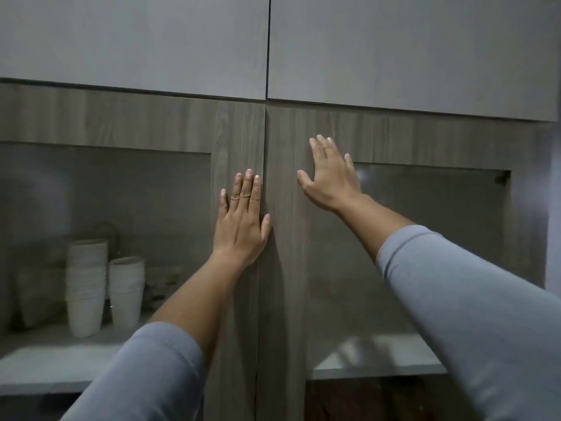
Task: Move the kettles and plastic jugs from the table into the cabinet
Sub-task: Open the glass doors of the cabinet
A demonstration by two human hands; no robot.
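Observation:
I face a wood-grain cabinet with two glass-paned doors, both closed. My left hand (243, 220) lies flat, fingers together, on the frame of the left door (239, 141) beside the centre seam. My right hand (329, 173) is pressed flat, fingers spread, on the frame of the right door (291, 238), a little higher. Neither hand holds anything. No kettle or plastic jug is in view.
Behind the left glass pane, two stacks of white cups (86, 284) stand on a pale shelf (45, 369), with dim items behind them. The shelf behind the right pane (373, 360) looks bare. Plain grey upper doors (136, 41) sit above.

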